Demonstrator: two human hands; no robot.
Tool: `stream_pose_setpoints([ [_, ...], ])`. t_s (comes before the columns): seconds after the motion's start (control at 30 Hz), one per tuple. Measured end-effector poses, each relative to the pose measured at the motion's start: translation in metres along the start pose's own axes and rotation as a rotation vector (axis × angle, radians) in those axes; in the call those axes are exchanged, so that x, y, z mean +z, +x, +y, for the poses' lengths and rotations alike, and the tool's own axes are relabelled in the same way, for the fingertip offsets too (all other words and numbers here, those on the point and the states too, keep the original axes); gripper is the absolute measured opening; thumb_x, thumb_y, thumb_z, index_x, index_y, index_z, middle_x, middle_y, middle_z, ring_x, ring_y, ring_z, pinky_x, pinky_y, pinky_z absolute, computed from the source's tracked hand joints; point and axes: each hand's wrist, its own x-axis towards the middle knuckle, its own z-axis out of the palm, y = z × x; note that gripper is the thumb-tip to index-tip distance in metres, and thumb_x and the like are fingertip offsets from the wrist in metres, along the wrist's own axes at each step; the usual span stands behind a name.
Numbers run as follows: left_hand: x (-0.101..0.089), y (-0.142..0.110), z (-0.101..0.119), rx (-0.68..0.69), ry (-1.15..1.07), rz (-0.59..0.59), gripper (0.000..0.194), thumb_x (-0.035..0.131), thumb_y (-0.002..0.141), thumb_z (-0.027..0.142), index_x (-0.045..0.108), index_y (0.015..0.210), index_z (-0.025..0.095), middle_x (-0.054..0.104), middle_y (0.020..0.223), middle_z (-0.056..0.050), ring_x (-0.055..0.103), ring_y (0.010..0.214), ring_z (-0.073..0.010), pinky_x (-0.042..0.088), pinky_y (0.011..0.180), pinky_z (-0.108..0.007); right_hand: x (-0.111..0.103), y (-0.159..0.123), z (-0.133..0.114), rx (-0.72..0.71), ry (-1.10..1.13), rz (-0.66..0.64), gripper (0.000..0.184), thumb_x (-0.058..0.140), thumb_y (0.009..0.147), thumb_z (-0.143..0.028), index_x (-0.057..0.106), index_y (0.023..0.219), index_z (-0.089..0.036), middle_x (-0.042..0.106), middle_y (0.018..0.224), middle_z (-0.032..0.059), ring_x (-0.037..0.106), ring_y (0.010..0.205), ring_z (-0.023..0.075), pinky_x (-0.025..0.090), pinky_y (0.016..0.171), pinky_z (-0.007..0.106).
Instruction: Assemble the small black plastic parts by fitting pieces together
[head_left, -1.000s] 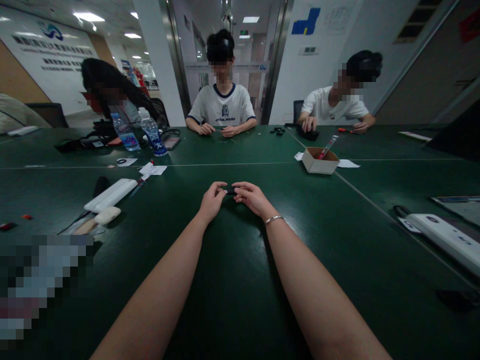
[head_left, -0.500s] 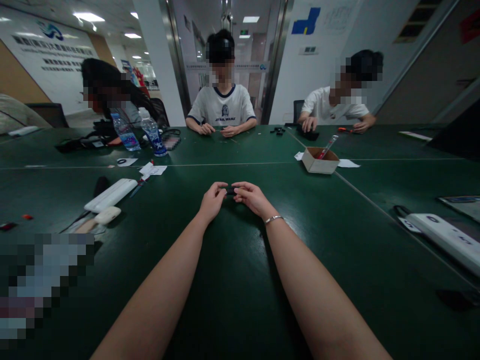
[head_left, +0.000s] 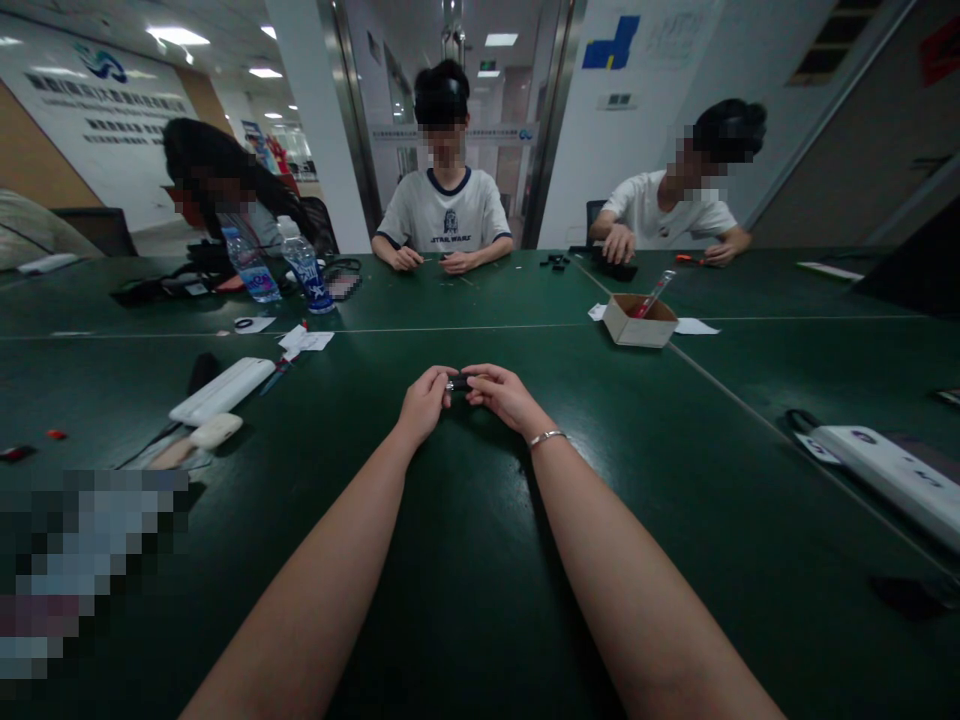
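Both of my hands meet over the middle of the dark green table (head_left: 480, 520), pinching a small black object (head_left: 460, 383) between them. A shiny, metal-looking bit shows at its left end; its exact kind is too small to make out. My left hand (head_left: 426, 402) grips that left end between thumb and fingers. At the other end, my right hand (head_left: 501, 393) closes its thumb and fingers on the black part. A silver bracelet (head_left: 547, 437) circles my right wrist.
To the left lie a white power bank-like block (head_left: 223, 391) and a small white case (head_left: 217, 431). Two water bottles (head_left: 306, 265) stand farther back. A small open box (head_left: 640, 322) is at the right, a white device (head_left: 892, 480) nearer. Three people sit across the table.
The left end of the small black object now shows a shiny metal-looking bit beside my left fingers. My hands have hardly moved.
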Motion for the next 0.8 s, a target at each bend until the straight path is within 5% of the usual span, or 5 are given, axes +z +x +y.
stream_pose_setpoints([
  [0.8,0.0002,-0.0019,0.0042,0.001,0.028,0.019,0.027,0.048,0.085,0.029,0.064,0.104,0.021,0.057,0.069,0.001,0.049,0.058,-0.0121,0.039,0.057,-0.025,0.0005,-0.001,-0.0014,0.005,0.005,0.006,0.034,0.087,0.061,-0.025,0.072,0.091,-0.017,0.068,0.075,0.0025,0.062,0.061,0.0104,0.053,0.056,0.022],
])
